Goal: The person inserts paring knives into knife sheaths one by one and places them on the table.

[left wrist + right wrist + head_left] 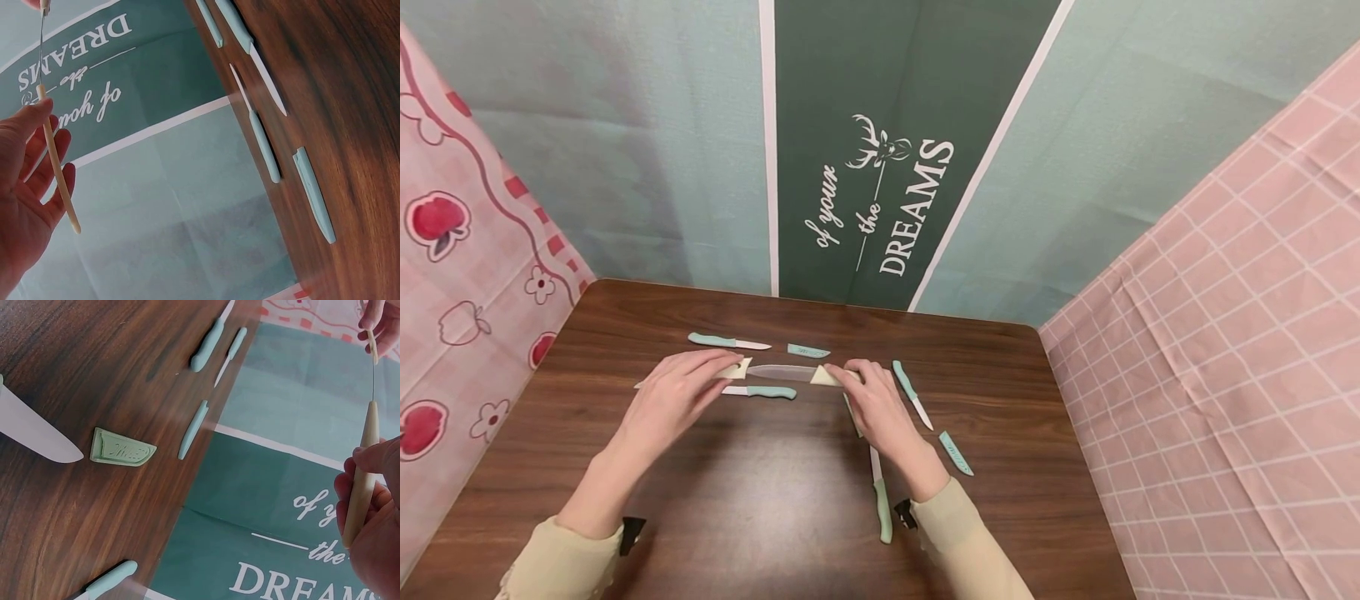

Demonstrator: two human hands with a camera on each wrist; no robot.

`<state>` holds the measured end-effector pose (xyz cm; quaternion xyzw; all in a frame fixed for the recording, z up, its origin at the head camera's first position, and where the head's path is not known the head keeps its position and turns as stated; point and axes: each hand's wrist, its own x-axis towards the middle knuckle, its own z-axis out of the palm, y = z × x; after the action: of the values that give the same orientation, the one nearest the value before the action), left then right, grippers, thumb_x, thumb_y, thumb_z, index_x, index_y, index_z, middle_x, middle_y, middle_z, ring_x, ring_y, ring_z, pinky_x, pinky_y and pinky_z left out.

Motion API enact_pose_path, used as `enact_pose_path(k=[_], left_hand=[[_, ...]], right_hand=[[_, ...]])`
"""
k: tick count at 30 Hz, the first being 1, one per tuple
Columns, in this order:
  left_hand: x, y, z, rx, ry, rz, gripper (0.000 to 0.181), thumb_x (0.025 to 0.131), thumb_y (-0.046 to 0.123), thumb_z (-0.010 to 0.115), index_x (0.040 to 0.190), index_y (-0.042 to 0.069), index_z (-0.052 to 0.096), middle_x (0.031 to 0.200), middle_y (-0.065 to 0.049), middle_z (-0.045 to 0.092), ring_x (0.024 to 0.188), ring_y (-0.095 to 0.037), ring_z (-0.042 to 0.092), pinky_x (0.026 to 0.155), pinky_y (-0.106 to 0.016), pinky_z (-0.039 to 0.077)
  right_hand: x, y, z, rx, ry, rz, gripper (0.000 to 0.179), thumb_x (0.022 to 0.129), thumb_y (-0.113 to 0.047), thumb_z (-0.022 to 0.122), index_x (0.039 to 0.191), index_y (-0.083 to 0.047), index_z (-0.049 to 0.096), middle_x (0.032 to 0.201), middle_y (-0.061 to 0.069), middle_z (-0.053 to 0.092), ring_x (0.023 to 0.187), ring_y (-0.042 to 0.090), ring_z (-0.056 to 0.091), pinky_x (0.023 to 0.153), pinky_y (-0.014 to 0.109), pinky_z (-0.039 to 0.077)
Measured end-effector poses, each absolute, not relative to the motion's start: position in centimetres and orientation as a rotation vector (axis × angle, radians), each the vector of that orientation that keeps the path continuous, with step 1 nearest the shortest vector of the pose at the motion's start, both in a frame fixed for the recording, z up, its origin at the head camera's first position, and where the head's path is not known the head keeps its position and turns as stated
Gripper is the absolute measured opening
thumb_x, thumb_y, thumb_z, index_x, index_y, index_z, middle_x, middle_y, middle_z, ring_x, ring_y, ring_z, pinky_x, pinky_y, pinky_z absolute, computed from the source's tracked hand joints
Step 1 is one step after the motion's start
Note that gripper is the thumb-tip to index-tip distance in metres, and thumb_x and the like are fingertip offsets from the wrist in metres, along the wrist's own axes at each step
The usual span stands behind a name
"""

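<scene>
My left hand (672,393) holds a thin cream sheath (57,164) between thumb and fingers; its slanted end faces right. The right hand (880,406) grips the cream handle (361,500) of a knife. Between the two hands the knife's bare blade (780,372) runs level, its tip right at the mouth of the sheath. Both hands are raised over the back part of the table. Just below the left hand in the head view lies a blue-handled knife (772,392). A pale green sheath (123,450) is partly hidden under the right hand in the head view.
On the brown table (760,500) lie another blue-handled knife (713,340) and a blue sheath (808,351) at the back. To the right are a blue-handled knife (906,382), a blue sheath (956,454) and a green-handled knife (882,510). Cloth hangings surround the table.
</scene>
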<state>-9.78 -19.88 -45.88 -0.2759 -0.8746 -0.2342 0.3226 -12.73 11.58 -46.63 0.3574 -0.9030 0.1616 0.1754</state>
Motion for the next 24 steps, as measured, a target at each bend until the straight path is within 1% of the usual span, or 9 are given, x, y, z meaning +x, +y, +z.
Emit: enact_pose_path(k=[3, 4, 6, 10, 12, 15, 23, 24], left_hand=[[-9.8, -19.8, -45.8, -0.739, -2.290, -0.616, 0.035, 0.089, 0.014, 0.073, 0.123, 0.008, 0.069, 0.117, -0.008, 0.072, 0.103, -0.032, 0.068, 0.094, -0.045, 0.047], [-9.8, -19.8, -45.9, -0.746, -2.289, -0.618, 0.041, 0.082, 0.008, 0.076, 0.123, 0.008, 0.069, 0.117, -0.009, 0.072, 0.103, -0.032, 0.068, 0.094, -0.046, 0.047], [-9.8, -19.8, -45.9, -0.755, -2.291, -0.617, 0.042, 0.082, 0.007, 0.077, 0.123, 0.008, 0.069, 0.118, -0.009, 0.072, 0.104, -0.031, 0.068, 0.093, -0.046, 0.048], [-9.8, -19.6, -45.9, -0.771, -2.299, -0.613, 0.051, 0.073, 0.001, 0.082, 0.122, 0.008, 0.070, 0.117, -0.008, 0.072, 0.103, -0.029, 0.068, 0.089, -0.046, 0.050], [-9.8, -19.5, -45.8, -0.778, -2.298, -0.613, 0.054, 0.070, 0.000, 0.084, 0.122, 0.008, 0.070, 0.116, -0.007, 0.072, 0.102, -0.029, 0.068, 0.088, -0.045, 0.050], [-9.8, -19.3, -45.8, -0.787, -2.293, -0.610, 0.053, 0.070, 0.000, 0.084, 0.121, 0.008, 0.070, 0.115, -0.007, 0.072, 0.102, -0.027, 0.068, 0.087, -0.044, 0.050], [-9.8, -18.7, -45.7, -0.814, -2.284, -0.610, 0.053, 0.070, 0.001, 0.085, 0.120, 0.007, 0.070, 0.114, -0.007, 0.073, 0.100, -0.027, 0.069, 0.086, -0.045, 0.052], [-9.8, -18.7, -45.7, -0.816, -2.286, -0.607, 0.049, 0.073, 0.003, 0.084, 0.121, 0.007, 0.070, 0.114, -0.007, 0.073, 0.100, -0.027, 0.069, 0.086, -0.044, 0.052]], right_hand=[[-12.7, 11.5, -46.6, 1.020, -2.554, 0.459, 0.041, 0.099, -0.003, 0.056, 0.137, -0.019, 0.060, 0.116, 0.006, 0.060, 0.099, 0.024, 0.058, 0.087, 0.039, 0.047], [-12.7, 11.5, -46.6, 1.023, -2.554, 0.458, 0.042, 0.099, -0.003, 0.056, 0.137, -0.019, 0.060, 0.116, 0.006, 0.060, 0.099, 0.024, 0.058, 0.087, 0.039, 0.048], [-12.7, 11.4, -46.6, 1.025, -2.557, 0.460, 0.042, 0.099, -0.002, 0.056, 0.137, -0.019, 0.060, 0.116, 0.006, 0.060, 0.100, 0.024, 0.059, 0.087, 0.039, 0.047], [-12.6, 11.4, -46.6, 1.026, -2.556, 0.461, 0.041, 0.099, -0.003, 0.055, 0.137, -0.019, 0.061, 0.116, 0.006, 0.061, 0.100, 0.025, 0.059, 0.086, 0.039, 0.047], [-12.6, 11.4, -46.6, 1.030, -2.549, 0.455, 0.041, 0.099, -0.003, 0.055, 0.136, -0.020, 0.061, 0.116, 0.006, 0.061, 0.100, 0.024, 0.059, 0.085, 0.038, 0.047], [-12.6, 11.3, -46.6, 1.035, -2.536, 0.438, 0.041, 0.099, -0.002, 0.055, 0.136, -0.020, 0.061, 0.115, 0.005, 0.061, 0.100, 0.023, 0.058, 0.085, 0.037, 0.047], [-12.7, 11.1, -46.8, 1.041, -2.513, 0.423, 0.047, 0.094, 0.003, 0.060, 0.134, -0.020, 0.062, 0.115, 0.004, 0.061, 0.099, 0.022, 0.059, 0.082, 0.036, 0.046], [-12.7, 11.1, -46.8, 1.043, -2.513, 0.425, 0.048, 0.093, 0.003, 0.060, 0.134, -0.020, 0.062, 0.115, 0.004, 0.061, 0.099, 0.022, 0.059, 0.082, 0.036, 0.046]])
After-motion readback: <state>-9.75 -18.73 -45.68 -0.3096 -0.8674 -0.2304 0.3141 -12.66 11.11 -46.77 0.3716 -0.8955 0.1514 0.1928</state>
